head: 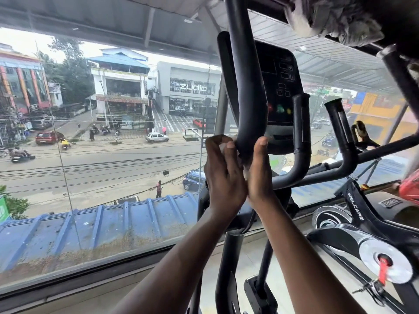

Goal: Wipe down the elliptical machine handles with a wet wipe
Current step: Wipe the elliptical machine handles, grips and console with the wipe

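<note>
**Both hands cupped round the lower end of the handle, wipe in the left**

My left hand [223, 175] curls round the handle [247, 98] from the left, its fingers pinching a white wipe [223, 146] against the black tube. My right hand [260, 171] lies against the right side, fingers nearly straight and pointing upward, holding nothing that I can see. The heels of the two hands touch beneath the tube's lower bend. The handle's long axis runs steeply upward from my grip, curving slightly left and out past the top of view, so the unwiped length lies above both hands. The console [277, 87] stands just behind it. The left hand, carrying the wipe, is the one placed to slide upward along that axis.
</note>
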